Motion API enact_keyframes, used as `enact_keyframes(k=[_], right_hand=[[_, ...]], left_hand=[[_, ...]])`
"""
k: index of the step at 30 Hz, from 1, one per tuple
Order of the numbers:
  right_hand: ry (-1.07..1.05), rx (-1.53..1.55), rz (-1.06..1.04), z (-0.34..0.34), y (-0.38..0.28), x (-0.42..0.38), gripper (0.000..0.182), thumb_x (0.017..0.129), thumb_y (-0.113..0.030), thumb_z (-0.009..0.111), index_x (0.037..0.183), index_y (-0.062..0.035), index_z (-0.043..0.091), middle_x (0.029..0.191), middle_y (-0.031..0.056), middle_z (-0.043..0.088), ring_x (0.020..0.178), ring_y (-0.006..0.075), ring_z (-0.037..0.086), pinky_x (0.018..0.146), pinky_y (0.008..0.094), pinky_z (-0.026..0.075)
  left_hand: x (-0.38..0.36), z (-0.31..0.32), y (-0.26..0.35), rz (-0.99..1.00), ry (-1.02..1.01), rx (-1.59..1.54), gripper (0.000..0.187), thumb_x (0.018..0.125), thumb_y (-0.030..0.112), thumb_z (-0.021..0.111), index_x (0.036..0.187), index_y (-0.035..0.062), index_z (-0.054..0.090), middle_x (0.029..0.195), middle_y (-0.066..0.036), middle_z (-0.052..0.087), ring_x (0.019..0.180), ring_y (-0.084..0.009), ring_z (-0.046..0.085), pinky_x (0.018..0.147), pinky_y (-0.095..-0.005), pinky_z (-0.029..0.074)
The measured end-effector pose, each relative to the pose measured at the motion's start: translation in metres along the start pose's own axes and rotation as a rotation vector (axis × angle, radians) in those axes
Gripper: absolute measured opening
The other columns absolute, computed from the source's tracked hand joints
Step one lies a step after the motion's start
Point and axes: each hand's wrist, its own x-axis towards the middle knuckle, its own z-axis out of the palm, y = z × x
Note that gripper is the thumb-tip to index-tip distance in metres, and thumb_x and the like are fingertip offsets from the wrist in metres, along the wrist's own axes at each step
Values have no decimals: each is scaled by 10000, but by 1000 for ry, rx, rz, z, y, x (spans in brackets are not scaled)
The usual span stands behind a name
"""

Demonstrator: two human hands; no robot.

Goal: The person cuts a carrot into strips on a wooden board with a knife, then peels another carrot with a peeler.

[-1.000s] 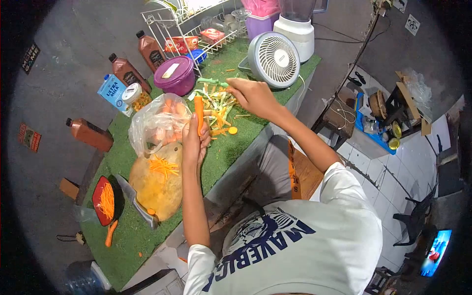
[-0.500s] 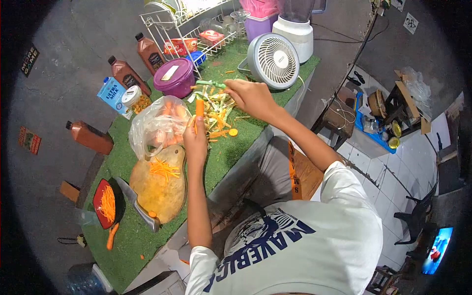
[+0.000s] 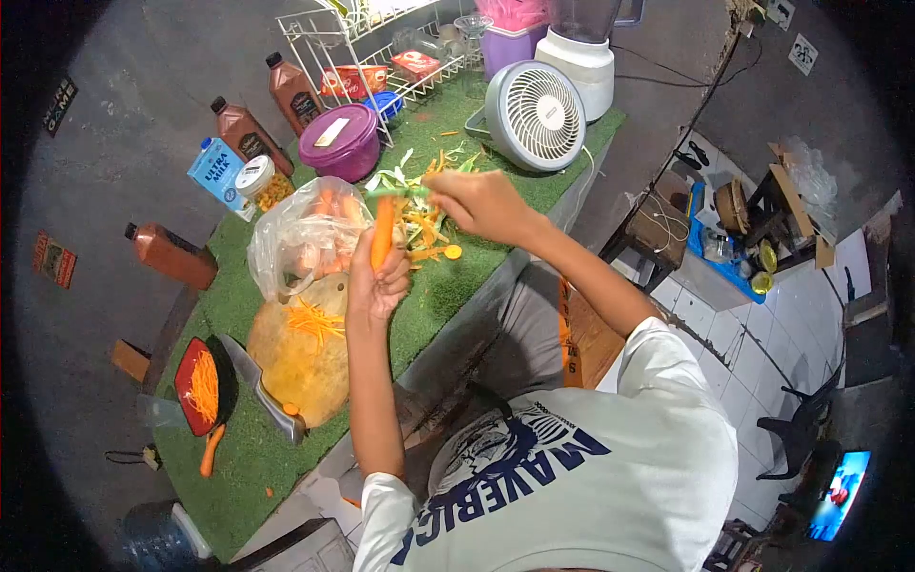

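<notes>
My left hand is wrapped round an orange carrot that points away from me. My right hand grips a green peeler, whose head lies across the carrot's far end. Beyond and beside the hands lie green and orange peelings. To the left is a clear plastic bag with carrots inside. Carrot strips rest on a wooden board, with a large knife along its left edge. More shreds fill a red dish at the lower left.
A fan and a blender stand at the back right. A purple tub, a milk carton, a jar and brown bottles line the wall side. A white rack stands behind. The table's edge runs before me.
My right hand has brought the peeler down onto the carrot's far end. My left hand has turned, showing its curled fingers and more of the carrot. The view has shifted slightly.
</notes>
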Motion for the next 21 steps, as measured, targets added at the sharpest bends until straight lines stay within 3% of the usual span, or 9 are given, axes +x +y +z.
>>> enact_keyframes(k=[6, 10, 12, 15, 18, 20, 21], right_hand=[[56, -1, 92, -6, 3, 8, 252, 977, -251, 607, 1164, -95, 672, 938, 120, 717, 802, 304, 709, 654, 410, 549], [-8, 40, -61, 7, 5, 1, 253, 964, -259, 624, 1153, -97, 671, 926, 98, 716, 783, 287, 710, 646, 396, 551], [23, 73, -173, 15, 11, 0, 253, 961, -259, 630, 1149, -97, 675, 909, 96, 715, 758, 289, 710, 634, 400, 549], [88, 48, 12, 16, 25, 6, 255, 937, -156, 646, 1155, -27, 682, 931, 150, 732, 779, 313, 722, 675, 381, 558], [131, 122, 86, 12, 26, 5, 249, 933, -159, 648, 1137, -21, 684, 898, 148, 723, 760, 311, 719, 658, 386, 556], [132, 123, 56, 12, 20, -2, 246, 920, -164, 662, 1120, -24, 690, 857, 140, 709, 726, 304, 710, 630, 388, 548], [100, 120, -65, 12, 16, -3, 246, 915, -164, 666, 1117, -26, 692, 844, 135, 705, 714, 301, 706, 620, 386, 542]], left_hand=[[7, -15, 6, -52, -127, -329, 376, 1083, 359, 378, 920, 61, 539, 485, 41, 295, 357, -46, 236, 274, -187, 186], [8, -16, 2, -94, -185, -403, 379, 1084, 352, 370, 908, 55, 526, 490, 44, 292, 354, -45, 218, 275, -185, 191], [6, -16, 0, -194, -337, -461, 386, 1083, 353, 369, 899, 49, 518, 494, 46, 288, 355, -41, 205, 277, -181, 196], [9, -20, 0, -243, -505, -486, 399, 1083, 360, 366, 897, 40, 515, 496, 49, 290, 361, -36, 204, 282, -177, 202], [8, -16, -1, -237, -415, -604, 409, 1083, 366, 360, 902, 35, 517, 493, 47, 300, 361, -30, 208, 286, -173, 203], [8, -15, 1, -218, -354, -644, 416, 1083, 367, 358, 895, 34, 522, 491, 45, 306, 360, -28, 213, 288, -171, 204], [9, -15, 1, -230, -379, -646, 421, 1083, 375, 360, 881, 41, 518, 492, 44, 308, 358, -28, 217, 288, -172, 204]])
